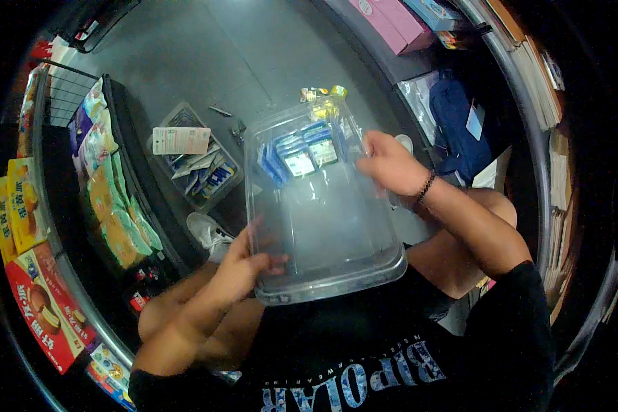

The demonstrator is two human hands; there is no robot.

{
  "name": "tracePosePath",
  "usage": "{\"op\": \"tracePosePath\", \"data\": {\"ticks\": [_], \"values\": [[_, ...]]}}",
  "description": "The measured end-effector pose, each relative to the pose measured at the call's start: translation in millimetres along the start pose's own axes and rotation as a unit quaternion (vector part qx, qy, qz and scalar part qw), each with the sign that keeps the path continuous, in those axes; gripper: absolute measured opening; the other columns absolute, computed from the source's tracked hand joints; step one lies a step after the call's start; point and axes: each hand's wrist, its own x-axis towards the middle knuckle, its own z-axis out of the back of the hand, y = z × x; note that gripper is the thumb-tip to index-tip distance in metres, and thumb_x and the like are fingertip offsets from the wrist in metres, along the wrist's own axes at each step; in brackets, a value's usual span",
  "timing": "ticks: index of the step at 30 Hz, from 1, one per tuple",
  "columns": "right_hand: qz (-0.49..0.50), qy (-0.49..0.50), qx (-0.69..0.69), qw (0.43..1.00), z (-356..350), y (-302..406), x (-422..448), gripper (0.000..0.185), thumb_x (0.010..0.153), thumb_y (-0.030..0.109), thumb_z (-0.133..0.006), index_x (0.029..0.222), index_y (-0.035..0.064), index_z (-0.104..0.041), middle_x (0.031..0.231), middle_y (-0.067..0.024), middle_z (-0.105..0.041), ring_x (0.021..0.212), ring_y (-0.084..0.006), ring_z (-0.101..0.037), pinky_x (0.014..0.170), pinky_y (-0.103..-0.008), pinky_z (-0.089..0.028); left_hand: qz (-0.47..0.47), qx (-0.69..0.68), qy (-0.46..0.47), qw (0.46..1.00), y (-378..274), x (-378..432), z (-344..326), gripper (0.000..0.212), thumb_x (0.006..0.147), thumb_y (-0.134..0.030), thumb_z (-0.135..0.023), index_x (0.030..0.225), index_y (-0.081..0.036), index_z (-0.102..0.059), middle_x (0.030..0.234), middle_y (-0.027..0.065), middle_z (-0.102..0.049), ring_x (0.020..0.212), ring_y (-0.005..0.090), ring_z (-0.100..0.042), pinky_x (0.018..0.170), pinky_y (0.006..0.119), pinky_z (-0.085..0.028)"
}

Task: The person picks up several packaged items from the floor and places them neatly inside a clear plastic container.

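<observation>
Before me is a clear plastic bin [329, 226], held at a tilt over my lap. Several blue-and-white packets [301, 154] are gathered at its far end, while its near half shows bare plastic. My left hand [252, 257] is at the bin's near left side, fingers partly seen through the plastic. Around the far right side, my right hand [391, 162] grips the rim. To the left on the floor stands another clear plastic bin [232, 162] filled with mixed packets; a white card [181, 140] with printing lies across its top.
Bagged snacks [116, 206] and boxed cakes [46, 309] line the left shelf. At right are a dark blue bag [456, 123] and a pink box [391, 23]. Near the bin's far edge lie yellow items [322, 95] and, on the grey floor [185, 56], a small slim object [220, 110].
</observation>
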Motion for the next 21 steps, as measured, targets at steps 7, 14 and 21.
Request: {"op": "tracePosePath", "data": {"ticks": [7,14,21], "values": [[-0.016,-0.003,0.049,0.999,-8,-6,6,0.023,0.074,0.013,-0.064,0.072,0.0057,-0.043,0.059,-0.0058,-0.049,0.044,-0.0161,-0.051,0.038,-0.0317,-0.041,0.017,-0.035,0.026,0.999,16,-8,11,0.080,0.077,0.009,-0.045,0.149,-0.011,-0.016,0.133,0.0179,-0.046,0.100,0.0312,-0.062,0.080,0.039,-0.054],[0.098,-0.051,-0.016,0.994,-7,-14,9,0.022,0.077,0.012,-0.060,0.076,0.0052,-0.039,0.063,-0.0051,-0.047,0.045,-0.0148,-0.050,0.037,-0.0315,-0.041,-0.071,0.007,0.010,0.997,16,-2,7,0.079,0.075,0.010,-0.049,0.147,-0.005,-0.022,0.127,0.0121,-0.049,0.103,0.0215,-0.057,0.086,0.032,-0.047],[-0.001,-0.015,0.064,0.998,-6,3,6,0.021,0.076,0.009,-0.059,0.078,0.0049,-0.039,0.063,-0.0049,-0.047,0.044,-0.0152,-0.050,0.035,-0.0315,-0.042,-0.051,0.025,0.003,0.998,6,-6,7,0.079,0.076,0.010,-0.045,0.148,-0.009,-0.020,0.130,0.0149,-0.050,0.104,0.0276,-0.059,0.087,0.036,-0.049]]}}
